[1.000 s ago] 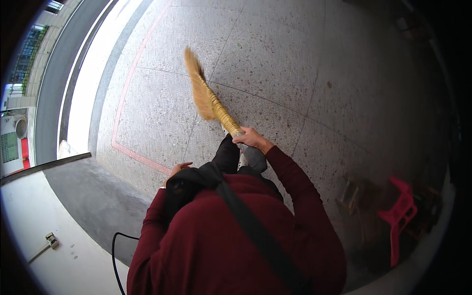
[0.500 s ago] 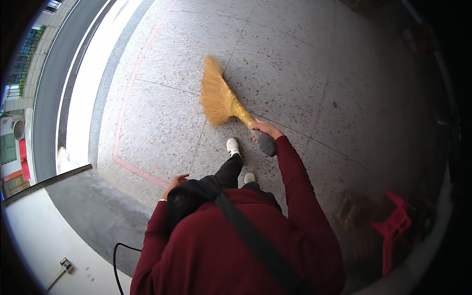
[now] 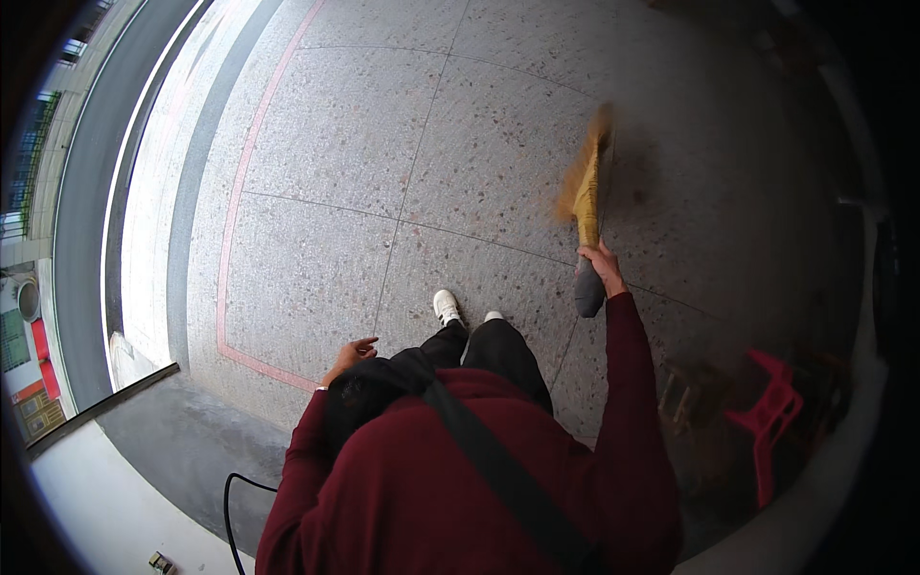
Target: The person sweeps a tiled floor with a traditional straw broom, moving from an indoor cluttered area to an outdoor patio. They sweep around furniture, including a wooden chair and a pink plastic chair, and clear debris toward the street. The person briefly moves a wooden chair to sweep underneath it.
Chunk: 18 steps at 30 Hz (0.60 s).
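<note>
A straw broom [image 3: 587, 216] with a yellow bound neck and a grey handle end is in my right hand [image 3: 603, 266]. My fingers wrap round it where the yellow neck meets the grey part. The tan bristles point away from me, ahead and to the right, smeared by motion; whether they touch the floor I cannot tell. My left hand [image 3: 354, 356] hangs beside a black bag [image 3: 369, 393] at my waist, its fingers stretched out and holding nothing.
Speckled stone floor [image 3: 335, 125] with dark joints and a pink line [image 3: 230, 249] lies around my white shoes [image 3: 447, 307]. At the lower right stands a pink plastic chair [image 3: 764, 417] by dim wooden furniture. A wall and a road [image 3: 84, 230] are at the left.
The broom has swung to the right with my right hand, its bristles now farther from the pink line. My feet have shifted slightly. My left hand stays at my waist.
</note>
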Each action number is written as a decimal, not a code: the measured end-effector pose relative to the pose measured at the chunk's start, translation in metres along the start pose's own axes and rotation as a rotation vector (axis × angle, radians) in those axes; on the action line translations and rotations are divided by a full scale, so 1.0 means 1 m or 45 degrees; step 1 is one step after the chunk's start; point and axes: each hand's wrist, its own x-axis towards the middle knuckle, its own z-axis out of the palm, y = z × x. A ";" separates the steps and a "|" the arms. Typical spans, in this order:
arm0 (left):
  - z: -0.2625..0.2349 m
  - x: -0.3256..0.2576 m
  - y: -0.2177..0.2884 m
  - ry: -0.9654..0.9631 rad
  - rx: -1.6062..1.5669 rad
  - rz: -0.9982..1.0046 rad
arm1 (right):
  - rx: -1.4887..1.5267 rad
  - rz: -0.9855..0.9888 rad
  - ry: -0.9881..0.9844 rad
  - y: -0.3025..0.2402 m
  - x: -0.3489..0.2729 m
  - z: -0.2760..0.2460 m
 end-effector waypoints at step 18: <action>-0.001 0.063 0.117 0.171 -0.297 -0.143 | -0.513 -0.249 -1.264 -0.161 0.119 0.292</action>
